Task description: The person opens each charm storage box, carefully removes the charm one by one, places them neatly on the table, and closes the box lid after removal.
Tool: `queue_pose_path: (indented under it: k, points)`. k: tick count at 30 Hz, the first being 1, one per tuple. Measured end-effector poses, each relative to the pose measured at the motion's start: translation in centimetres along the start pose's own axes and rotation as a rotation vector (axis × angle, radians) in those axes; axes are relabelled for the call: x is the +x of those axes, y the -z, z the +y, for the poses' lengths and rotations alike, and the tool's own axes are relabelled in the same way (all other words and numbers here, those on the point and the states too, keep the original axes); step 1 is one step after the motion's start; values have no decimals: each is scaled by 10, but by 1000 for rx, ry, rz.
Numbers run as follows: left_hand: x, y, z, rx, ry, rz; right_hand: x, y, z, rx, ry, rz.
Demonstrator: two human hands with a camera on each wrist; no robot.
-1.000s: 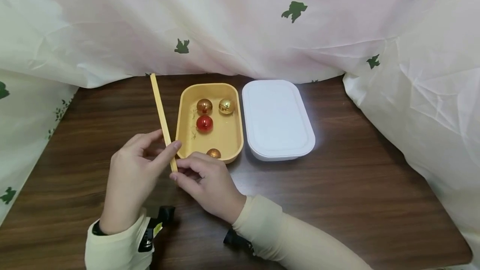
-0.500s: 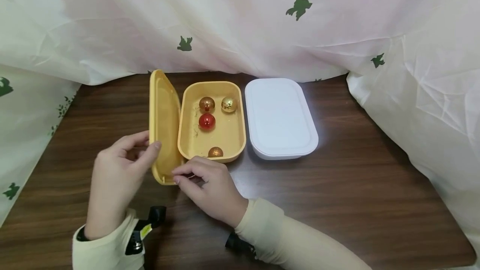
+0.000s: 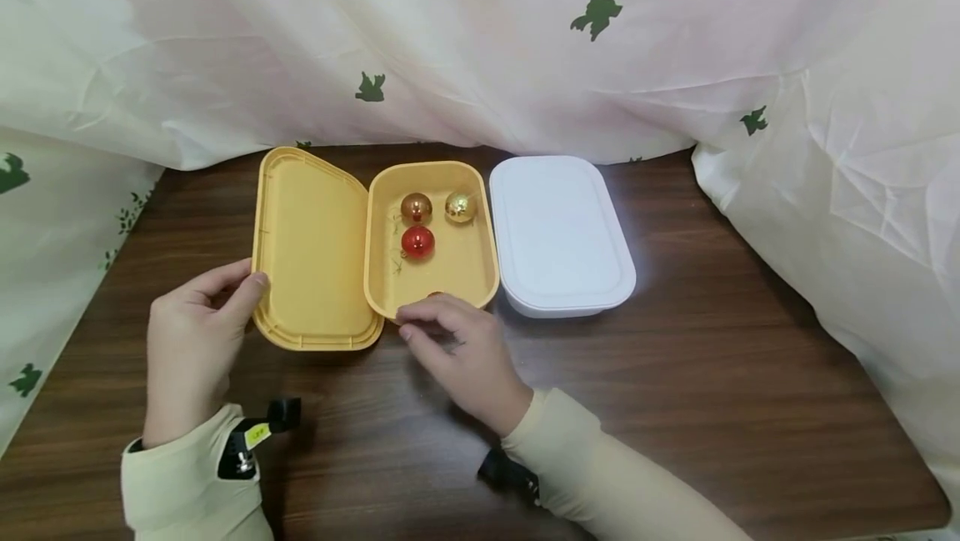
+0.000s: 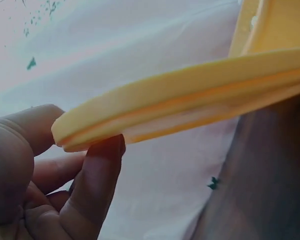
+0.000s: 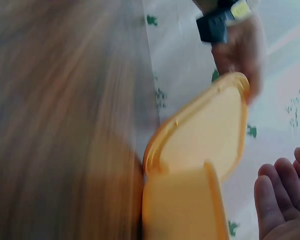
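In the head view, my left hand (image 3: 191, 341) pinches the left edge of a yellow lid (image 3: 315, 249). Its underside faces up and toward the right, and its right side lies against a yellow box (image 3: 378, 295). The left wrist view shows the lid's rim (image 4: 180, 95) between thumb and fingers. Inside the box are a red bauble (image 3: 417, 242), a bronze bauble (image 3: 416, 207) and a gold bauble (image 3: 460, 207). Another bauble near the front wall is mostly hidden by my right hand (image 3: 468, 362). That hand, fingers loosely bent around nothing, hovers at the box's front edge.
Just right of the yellow box stands a white box with its white lid (image 3: 562, 232) on. Both rest on a dark wooden table (image 3: 712, 358). A pale curtain (image 3: 480, 41) with green bird shapes hangs around the back and sides.
My left hand has moved left, tilting the lid from edge-on to leaning open beside the box. My right hand has let go of the lid's near corner and shifted right.
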State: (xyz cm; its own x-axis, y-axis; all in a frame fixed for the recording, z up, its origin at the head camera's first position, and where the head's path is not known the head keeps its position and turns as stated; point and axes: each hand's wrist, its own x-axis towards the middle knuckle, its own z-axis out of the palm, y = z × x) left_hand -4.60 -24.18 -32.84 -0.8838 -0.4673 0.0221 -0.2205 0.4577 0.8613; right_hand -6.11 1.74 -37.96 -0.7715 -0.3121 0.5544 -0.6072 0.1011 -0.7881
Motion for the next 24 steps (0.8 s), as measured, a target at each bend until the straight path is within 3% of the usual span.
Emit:
queue_pose_path:
  k: [7, 13, 17, 19, 24]
  points:
    - [18, 0, -18, -99, 85, 56, -3, 19, 14, -63, -48, 37]
    - [34, 0, -36, -89, 156, 46, -7, 27, 23, -215, -26, 37]
    - [43, -4, -46, -97, 174, 65, -8, 30, 25, -232, -34, 35]
    - [46, -5, -51, -134, 186, 78, -9, 30, 26, -225, -43, 33]
    - [55, -7, -61, -336, 239, 115, -9, 29, 26, -210, -68, 25]
